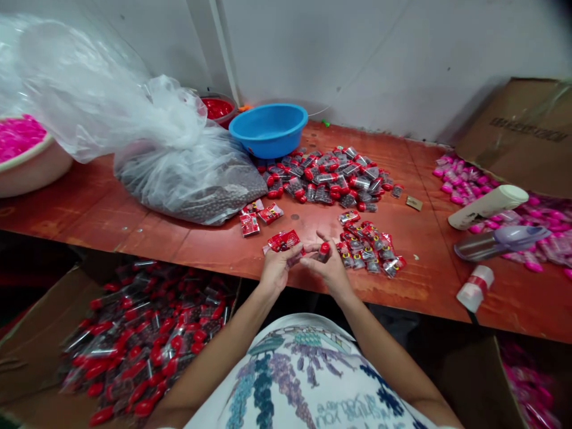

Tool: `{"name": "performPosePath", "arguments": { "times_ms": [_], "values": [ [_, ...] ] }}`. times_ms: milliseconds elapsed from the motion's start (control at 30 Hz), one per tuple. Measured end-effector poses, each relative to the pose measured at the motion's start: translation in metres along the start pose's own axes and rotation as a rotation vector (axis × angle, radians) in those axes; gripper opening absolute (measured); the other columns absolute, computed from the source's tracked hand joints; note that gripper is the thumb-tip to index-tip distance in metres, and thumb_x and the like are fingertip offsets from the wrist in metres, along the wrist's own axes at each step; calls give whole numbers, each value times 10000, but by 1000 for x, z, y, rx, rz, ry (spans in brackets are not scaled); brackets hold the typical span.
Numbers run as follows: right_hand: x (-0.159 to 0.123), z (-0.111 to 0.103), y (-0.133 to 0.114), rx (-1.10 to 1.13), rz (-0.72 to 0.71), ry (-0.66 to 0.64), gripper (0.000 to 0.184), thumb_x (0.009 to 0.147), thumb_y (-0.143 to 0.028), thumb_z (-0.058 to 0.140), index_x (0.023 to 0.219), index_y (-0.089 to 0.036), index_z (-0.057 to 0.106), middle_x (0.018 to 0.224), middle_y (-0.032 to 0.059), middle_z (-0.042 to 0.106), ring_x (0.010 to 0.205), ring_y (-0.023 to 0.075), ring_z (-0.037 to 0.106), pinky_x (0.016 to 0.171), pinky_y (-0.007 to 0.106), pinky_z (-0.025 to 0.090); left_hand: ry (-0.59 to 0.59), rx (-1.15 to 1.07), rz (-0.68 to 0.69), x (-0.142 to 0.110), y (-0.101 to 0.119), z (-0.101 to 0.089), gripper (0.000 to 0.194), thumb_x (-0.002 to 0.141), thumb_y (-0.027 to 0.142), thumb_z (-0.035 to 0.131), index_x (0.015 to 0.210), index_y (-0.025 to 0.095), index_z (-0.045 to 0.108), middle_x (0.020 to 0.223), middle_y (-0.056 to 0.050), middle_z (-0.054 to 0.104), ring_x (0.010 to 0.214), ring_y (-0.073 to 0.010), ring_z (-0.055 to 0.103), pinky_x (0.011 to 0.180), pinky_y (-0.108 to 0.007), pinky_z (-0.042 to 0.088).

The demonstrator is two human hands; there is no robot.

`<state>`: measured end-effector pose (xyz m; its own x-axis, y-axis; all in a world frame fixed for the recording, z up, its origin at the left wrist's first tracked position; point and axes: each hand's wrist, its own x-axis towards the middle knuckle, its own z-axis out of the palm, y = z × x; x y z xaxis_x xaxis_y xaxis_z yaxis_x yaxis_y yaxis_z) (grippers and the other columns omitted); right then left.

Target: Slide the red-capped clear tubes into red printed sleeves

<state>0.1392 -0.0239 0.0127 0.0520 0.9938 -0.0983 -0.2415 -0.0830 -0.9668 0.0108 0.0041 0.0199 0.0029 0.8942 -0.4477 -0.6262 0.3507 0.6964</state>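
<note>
My left hand (276, 268) is closed at the table's front edge, thumb and fingers pinching a red printed plastic wrapper (285, 241). Beside it, my right hand (333, 269) grips a small clear container with a red cap (324, 248), its index finger raised. The two hands nearly meet, so their fingertips partly hide what lies between them. Several flat red wrappers (249, 224) lie just beyond my left hand. To the right of my right hand is a pile of wrapped containers (367, 249) with red and yellow print. Behind it spreads a larger heap of unwrapped red-capped containers (333, 177).
A blue basin (268, 132) and a tied plastic bag of dark beads (192, 179) stand at the back left. A cardboard box of red-capped containers (152, 339) sits below left. A white bottle (487, 207), a tumbler (496, 243) and pink pieces (469, 179) are at right.
</note>
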Motion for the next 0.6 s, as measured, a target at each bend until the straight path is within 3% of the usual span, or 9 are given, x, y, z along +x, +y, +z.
{"name": "performPosePath", "arguments": {
  "times_ms": [100,200,433,600],
  "values": [
    [1,4,-1,-97,-72,70,695,681,-207,731,1298,-257,416,771,-44,630,676,121,562,687,259,472,-71,8,-11,-3,0,0,278,518,143,836,710,119,636,651,2,665,598,-147,647,623,-286,549],
    [3,1,-7,-105,-38,65,695,681,-215,729,1302,-238,419,714,-54,617,613,112,535,608,236,446,-87,35,-36,-6,3,-3,260,555,162,816,761,119,664,722,-23,695,645,-159,659,667,-309,554],
    [10,-19,-9,-100,128,12,834,721,-398,703,1421,-219,288,578,-95,478,402,75,372,372,199,282,46,58,37,-4,6,-2,278,514,145,831,731,111,661,664,-27,689,576,-138,638,568,-245,517],
    [0,-25,-7,-62,227,-65,709,760,-378,646,1398,-222,378,643,-60,530,533,99,469,482,218,377,122,-61,-37,7,8,-1,264,489,79,822,687,113,651,634,-26,685,552,-142,641,562,-256,532]
  ]
}}
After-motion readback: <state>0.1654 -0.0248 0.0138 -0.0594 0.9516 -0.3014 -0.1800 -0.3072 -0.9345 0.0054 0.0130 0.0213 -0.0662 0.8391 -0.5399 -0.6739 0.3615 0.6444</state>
